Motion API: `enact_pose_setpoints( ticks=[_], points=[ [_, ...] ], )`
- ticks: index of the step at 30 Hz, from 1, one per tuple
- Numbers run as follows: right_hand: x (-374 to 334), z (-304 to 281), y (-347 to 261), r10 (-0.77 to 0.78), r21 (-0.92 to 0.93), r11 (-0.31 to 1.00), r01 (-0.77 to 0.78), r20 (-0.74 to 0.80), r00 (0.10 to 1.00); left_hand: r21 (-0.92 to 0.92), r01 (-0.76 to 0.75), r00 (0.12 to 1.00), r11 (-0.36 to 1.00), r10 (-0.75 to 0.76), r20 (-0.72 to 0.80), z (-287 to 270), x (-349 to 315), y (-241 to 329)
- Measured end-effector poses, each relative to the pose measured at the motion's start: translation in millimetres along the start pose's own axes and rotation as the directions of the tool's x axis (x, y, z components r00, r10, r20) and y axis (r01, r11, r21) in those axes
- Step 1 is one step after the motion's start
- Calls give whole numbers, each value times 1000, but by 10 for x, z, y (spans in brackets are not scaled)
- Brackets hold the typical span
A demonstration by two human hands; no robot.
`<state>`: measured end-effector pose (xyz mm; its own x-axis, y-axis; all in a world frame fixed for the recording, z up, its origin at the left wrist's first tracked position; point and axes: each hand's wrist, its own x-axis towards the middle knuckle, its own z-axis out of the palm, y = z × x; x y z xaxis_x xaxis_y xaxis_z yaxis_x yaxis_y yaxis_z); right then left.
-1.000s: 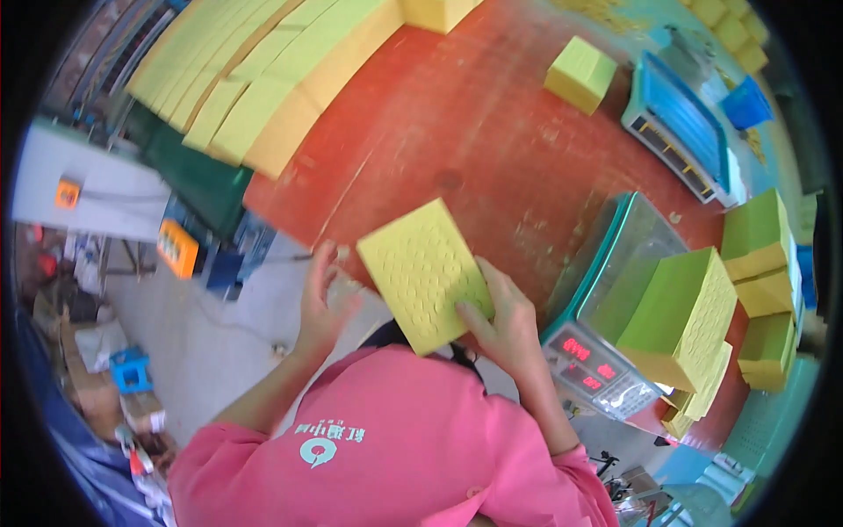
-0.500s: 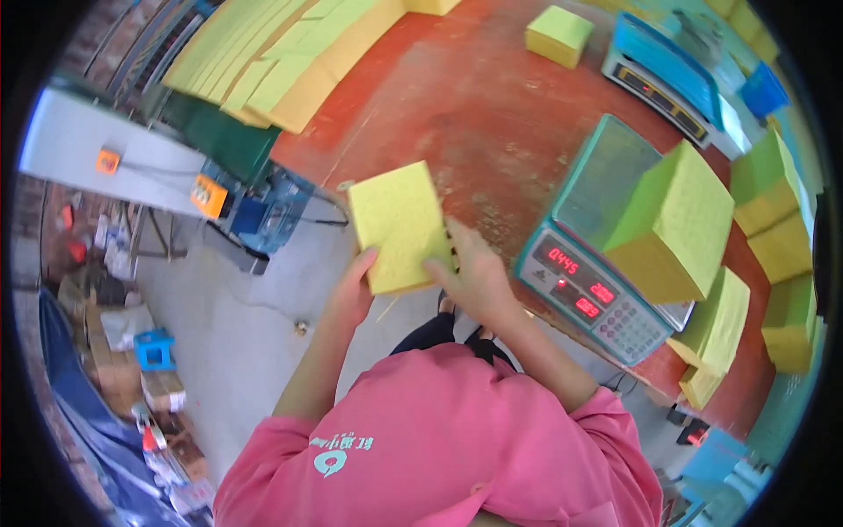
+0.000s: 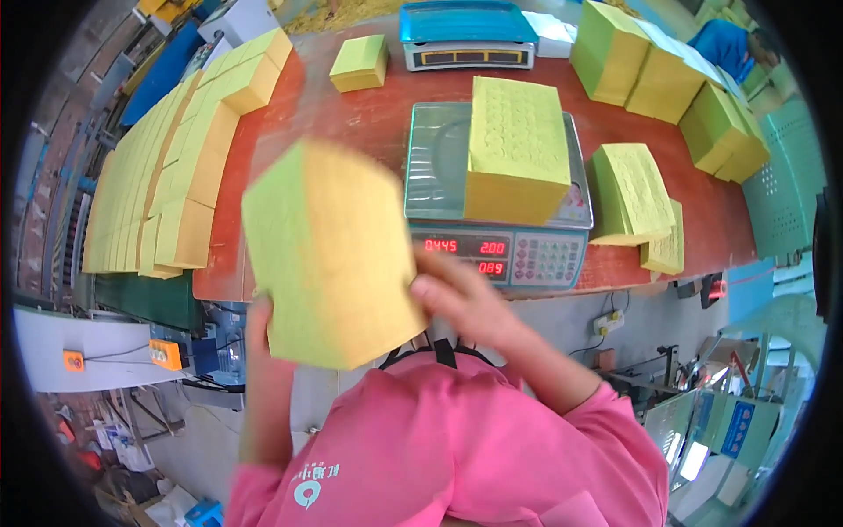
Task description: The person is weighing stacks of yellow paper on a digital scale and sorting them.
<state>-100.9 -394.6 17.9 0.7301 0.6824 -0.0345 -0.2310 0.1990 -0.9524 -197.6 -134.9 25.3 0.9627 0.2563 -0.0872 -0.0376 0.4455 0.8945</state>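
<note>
A thick block of yellow paper (image 3: 360, 255) is held up in front of me, tilted and slightly blurred. My left hand (image 3: 267, 338) grips its lower left side, most of the fingers hidden behind it. On the right edge, my right hand (image 3: 461, 297) is closed on the block with thumb and fingers. Just beyond that hand sits a digital scale (image 3: 435, 140) with a lit red display. A taller yellow paper stack (image 3: 516, 145) with an embossed top rests on its pan.
Rows of yellow paper blocks (image 3: 189, 158) line the red table's (image 3: 351, 132) left side. At the back are a lone block (image 3: 360, 63) and a blue-topped second scale (image 3: 467, 26). More stacks (image 3: 628, 189) stand at right. A person in blue (image 3: 727, 48) is at far right.
My view has swung right. The block has tipped up, so its side faces show and it looks larger. Both hands still hold it. The stack remains on the scale.
</note>
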Motion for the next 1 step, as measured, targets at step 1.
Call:
enact_pose_setpoints(
  ticks=[1],
  points=[
    [-2,-67,-248,-46,19,999,47,-70,996,179,-31,993,983,9,120,82,277,94]
  ],
)
